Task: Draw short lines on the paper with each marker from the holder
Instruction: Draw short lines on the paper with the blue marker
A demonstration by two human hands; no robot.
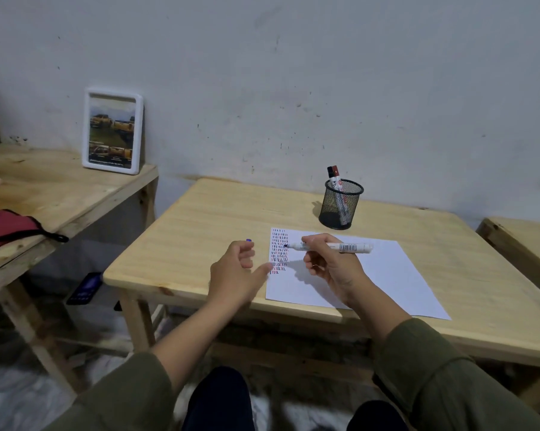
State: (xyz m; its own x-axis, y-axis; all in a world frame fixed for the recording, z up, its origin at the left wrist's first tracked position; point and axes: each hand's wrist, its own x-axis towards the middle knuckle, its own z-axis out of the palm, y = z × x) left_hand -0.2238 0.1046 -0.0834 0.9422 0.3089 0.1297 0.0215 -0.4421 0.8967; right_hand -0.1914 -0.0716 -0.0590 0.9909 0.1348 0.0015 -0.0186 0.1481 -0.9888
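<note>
A white sheet of paper [371, 275] lies on the wooden table [219, 231], with rows of short red, blue and black lines [279, 250] at its left edge. My right hand [328, 265] holds an uncapped white marker [334, 246] level, its dark tip over the rows of lines. My left hand [237, 269] hovers at the paper's left edge, fingers curled around a small blue cap [248, 240], thumb pointing at the paper. A black mesh holder [340, 204] behind the paper contains two markers [335, 178], one black-capped and one red-capped.
A second wooden table [60, 194] stands to the left with a white-framed picture [112, 130] and a red pouch [7, 227]. A phone [85, 289] lies on the floor between the tables. Another wooden piece [523, 241] sits at the right.
</note>
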